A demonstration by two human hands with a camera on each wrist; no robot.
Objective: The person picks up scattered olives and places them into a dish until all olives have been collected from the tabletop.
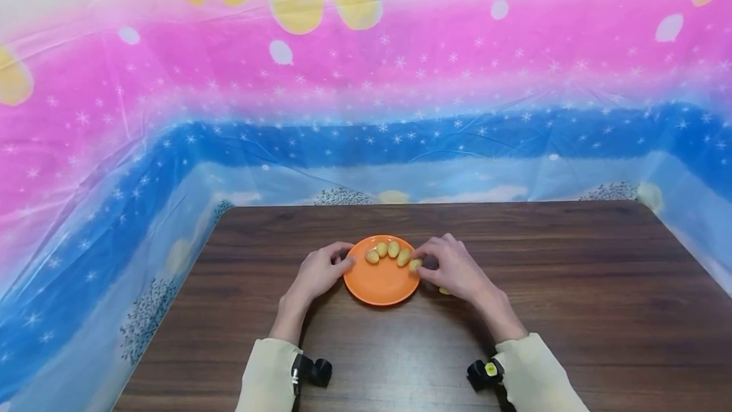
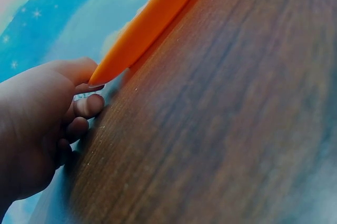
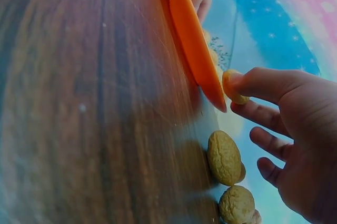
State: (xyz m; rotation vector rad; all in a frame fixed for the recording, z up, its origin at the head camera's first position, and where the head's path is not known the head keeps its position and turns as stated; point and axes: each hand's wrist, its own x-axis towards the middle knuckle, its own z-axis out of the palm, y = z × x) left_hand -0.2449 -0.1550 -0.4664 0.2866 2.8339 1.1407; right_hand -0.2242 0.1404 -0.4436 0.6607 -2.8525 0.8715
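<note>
An orange plate [image 1: 382, 288] lies on the brown wooden table. My left hand [image 1: 322, 270] holds its left rim, thumb and fingers at the edge; in the left wrist view, the thumb meets the orange edge [image 2: 142, 31]. With thumb and index finger, my right hand [image 1: 454, 267] pinches a small yellow-brown potato [image 3: 232, 87] over the plate's right rim, the other fingers loosely bent. Several small potatoes [image 1: 393, 249] form an arc along the plate's far side. Beneath my right hand, more potatoes [image 3: 224, 158] rest on the table beside the plate, mostly hidden in the head view.
The dark wood-grain table [image 1: 572, 285] stretches to both sides, its back edge a short way behind the plate. A pink and blue patterned cloth [image 1: 366, 94] hangs behind and around it. Black wrist cameras [image 1: 485, 374] sit at both cuffs.
</note>
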